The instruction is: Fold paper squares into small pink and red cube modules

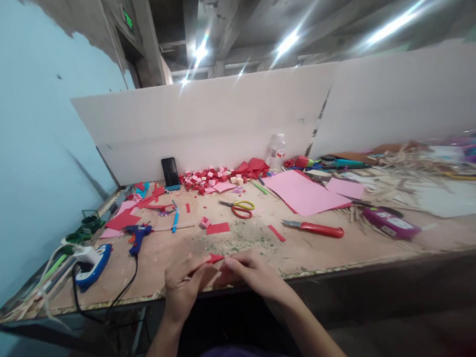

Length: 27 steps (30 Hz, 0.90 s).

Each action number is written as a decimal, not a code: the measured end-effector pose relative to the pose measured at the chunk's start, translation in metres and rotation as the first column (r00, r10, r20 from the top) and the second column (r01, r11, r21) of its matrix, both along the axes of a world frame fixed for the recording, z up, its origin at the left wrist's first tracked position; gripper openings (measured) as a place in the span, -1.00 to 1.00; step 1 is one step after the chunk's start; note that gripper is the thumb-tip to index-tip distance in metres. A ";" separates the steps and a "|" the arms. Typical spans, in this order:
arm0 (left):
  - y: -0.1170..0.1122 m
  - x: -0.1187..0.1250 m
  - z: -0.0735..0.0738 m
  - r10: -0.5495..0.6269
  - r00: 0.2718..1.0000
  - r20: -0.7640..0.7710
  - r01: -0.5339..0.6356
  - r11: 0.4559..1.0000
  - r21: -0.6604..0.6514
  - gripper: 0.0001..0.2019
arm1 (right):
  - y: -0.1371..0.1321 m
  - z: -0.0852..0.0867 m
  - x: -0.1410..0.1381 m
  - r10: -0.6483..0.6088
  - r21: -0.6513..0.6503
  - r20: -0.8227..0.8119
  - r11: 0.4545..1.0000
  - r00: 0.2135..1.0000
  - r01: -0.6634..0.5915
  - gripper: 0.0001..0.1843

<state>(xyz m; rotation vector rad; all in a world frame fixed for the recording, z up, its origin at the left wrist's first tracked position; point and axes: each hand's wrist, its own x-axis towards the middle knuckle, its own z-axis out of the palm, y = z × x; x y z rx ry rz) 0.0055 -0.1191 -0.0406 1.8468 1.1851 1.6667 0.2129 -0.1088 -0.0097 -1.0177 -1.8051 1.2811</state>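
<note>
Between my two hands, at the front edge of the table, is a small piece of red paper (215,258). My left hand (183,281) pinches its left end, and my right hand (250,270) grips the right end with thumb and finger; much of the paper is hidden by the fingers. Just beyond lie a red paper rectangle (217,229), a small pink paper cube (204,222) and a narrow red strip (276,233). Scissors (241,207) with yellow and red handles rest farther back. To the right lies a red-handled utility knife (319,228).
A blue glue gun (138,236) and a power strip (94,266) with cords lie at left. Many red and pink cubes (210,178) are heaped at the back beside a phone (170,172) and a plastic bottle (277,151). Pink sheets (305,191) and wood strips (403,163) cover the right.
</note>
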 end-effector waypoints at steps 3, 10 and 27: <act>0.001 -0.002 0.001 -0.134 0.986 -0.104 0.141 0.988 0.058 -0.89 | 0.006 -0.006 0.002 -0.053 -0.055 -0.049 0.997 0.997 0.050 -0.38; -0.003 0.000 0.003 -0.388 0.909 -0.149 0.375 0.920 -0.112 -0.89 | 0.012 -0.013 0.005 -0.177 -0.100 -0.155 0.982 0.972 0.163 -0.48; 0.011 0.005 0.018 -0.464 0.881 0.098 0.451 0.756 -0.474 -0.63 | 0.003 -0.007 0.002 -0.106 -0.100 -0.099 0.990 0.989 0.096 -0.57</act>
